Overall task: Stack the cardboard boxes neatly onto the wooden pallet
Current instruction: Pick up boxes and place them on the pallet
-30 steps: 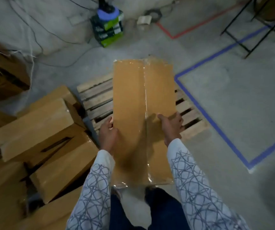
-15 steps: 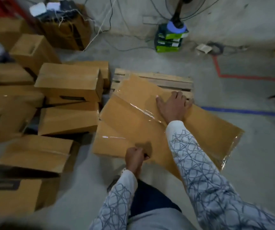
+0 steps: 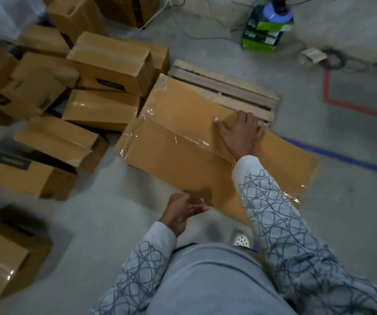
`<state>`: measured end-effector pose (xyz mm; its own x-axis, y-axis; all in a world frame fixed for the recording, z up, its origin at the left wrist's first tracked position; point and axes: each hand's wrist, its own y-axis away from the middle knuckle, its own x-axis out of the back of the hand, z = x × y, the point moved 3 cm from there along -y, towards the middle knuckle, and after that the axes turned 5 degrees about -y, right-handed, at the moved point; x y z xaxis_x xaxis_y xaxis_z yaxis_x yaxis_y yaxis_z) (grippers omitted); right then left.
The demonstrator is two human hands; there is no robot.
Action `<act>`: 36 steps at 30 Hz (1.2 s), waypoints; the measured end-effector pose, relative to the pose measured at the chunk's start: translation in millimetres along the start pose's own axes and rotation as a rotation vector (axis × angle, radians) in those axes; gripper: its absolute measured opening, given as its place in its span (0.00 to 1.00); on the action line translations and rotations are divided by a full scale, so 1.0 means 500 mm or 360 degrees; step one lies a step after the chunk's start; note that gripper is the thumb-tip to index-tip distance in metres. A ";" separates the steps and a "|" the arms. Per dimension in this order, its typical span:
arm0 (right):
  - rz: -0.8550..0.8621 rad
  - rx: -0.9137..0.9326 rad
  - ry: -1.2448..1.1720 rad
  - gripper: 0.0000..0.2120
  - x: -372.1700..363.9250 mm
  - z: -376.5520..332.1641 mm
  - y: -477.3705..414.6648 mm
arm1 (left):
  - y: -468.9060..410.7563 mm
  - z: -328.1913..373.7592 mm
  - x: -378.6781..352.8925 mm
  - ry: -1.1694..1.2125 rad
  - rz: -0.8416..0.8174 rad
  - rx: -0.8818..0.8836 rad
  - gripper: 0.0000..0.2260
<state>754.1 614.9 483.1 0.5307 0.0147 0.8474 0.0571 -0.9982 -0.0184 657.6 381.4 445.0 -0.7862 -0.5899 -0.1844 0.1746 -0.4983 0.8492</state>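
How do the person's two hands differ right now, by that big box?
The right hand lies flat on the big box, fingers spread; the left hand is off its top, by its near edge. The right arm is stretched out; the left is bent close. Both hold nothing and wear patterned sleeves.

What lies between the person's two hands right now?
In the head view, the taped top of the large cardboard box spans the stretch: the right hand presses flat on its far side, the left hand hovers open at its near edge.
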 end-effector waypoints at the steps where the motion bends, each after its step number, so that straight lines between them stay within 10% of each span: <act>1: -0.0041 -0.0001 -0.0039 0.36 0.016 0.041 -0.003 | 0.008 -0.025 -0.037 -0.0012 0.0043 -0.0020 0.07; 13: -0.0576 -0.0086 -0.0351 0.43 0.102 0.366 -0.162 | -0.037 -0.184 -0.378 -0.0325 0.0490 -0.0150 0.05; 36: -0.1243 -0.0059 0.0321 0.41 -0.271 0.810 -0.315 | -0.534 -0.493 -0.613 0.0194 0.0936 0.0288 0.11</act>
<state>1015.5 793.5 156.3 0.1864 0.7016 0.6878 0.3183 -0.7054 0.6333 998.2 538.5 153.0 -0.5138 -0.8063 0.2930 0.4460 0.0407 0.8941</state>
